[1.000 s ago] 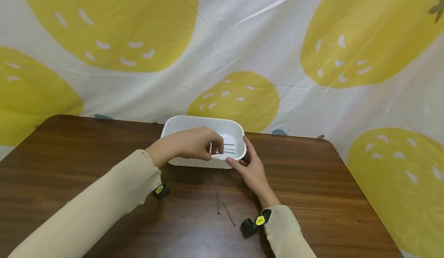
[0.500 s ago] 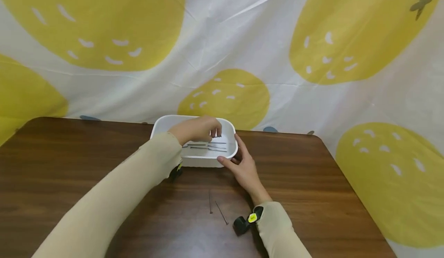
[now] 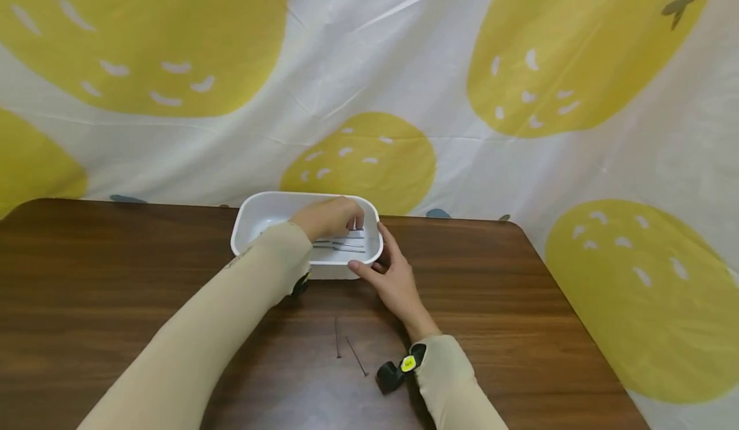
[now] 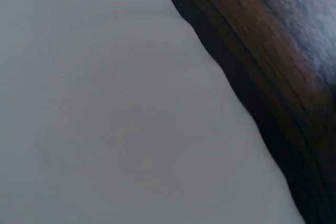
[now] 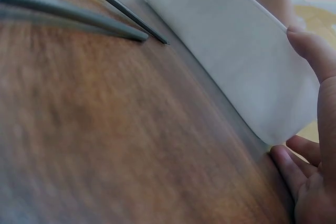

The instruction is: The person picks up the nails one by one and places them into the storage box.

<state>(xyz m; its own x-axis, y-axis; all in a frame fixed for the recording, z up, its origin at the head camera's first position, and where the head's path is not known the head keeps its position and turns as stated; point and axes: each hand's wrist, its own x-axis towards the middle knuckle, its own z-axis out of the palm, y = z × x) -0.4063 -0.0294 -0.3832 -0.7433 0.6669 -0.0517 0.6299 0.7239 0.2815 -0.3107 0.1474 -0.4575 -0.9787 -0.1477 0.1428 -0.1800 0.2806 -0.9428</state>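
Observation:
A white plastic tub (image 3: 249, 223) stands near the far edge of the table, several nails (image 3: 349, 248) lying side by side on its floor. Reaching over the near rim, my left hand (image 3: 330, 217) pinches a nail (image 3: 358, 229) low inside the tub, towards its right end. My right hand (image 3: 398, 283) grips the tub's near right corner, thumb at the rim and fingers round the end wall. In the right wrist view those fingers (image 5: 289, 163) sit low against the tub wall (image 5: 236, 56). Only a pale sleeve (image 4: 115, 98) fills most of the left wrist view.
Two nails (image 3: 356, 356) lie on the dark wooden table (image 3: 491, 327), in front of the tub and left of the right wrist's black camera (image 3: 390, 377). A lemon-print cloth (image 3: 439, 83) hangs close behind the table.
My left hand has moved further into the tub, rightwards and lower, with the nail at its fingertips. My right hand keeps its grip. The head view has turned slightly right.

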